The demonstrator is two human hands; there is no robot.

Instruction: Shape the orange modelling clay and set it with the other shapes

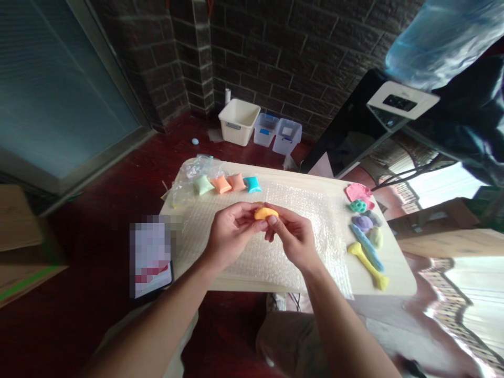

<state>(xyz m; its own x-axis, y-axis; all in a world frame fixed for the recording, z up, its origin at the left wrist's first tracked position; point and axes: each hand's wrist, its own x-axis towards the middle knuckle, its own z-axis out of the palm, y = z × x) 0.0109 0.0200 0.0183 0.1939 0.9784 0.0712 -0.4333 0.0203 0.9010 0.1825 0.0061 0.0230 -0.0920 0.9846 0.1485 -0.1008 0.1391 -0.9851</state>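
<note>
Here, my left hand point(230, 233) and right hand point(293, 236) are pinching the orange clay point(266, 213) between fingertips above the bubble wrap point(255, 257).

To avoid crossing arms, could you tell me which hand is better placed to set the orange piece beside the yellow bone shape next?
Probably right: both hands hold the orange piece, but the right hand is nearer the yellow bone shape; the left hand would likely reach across.
</note>
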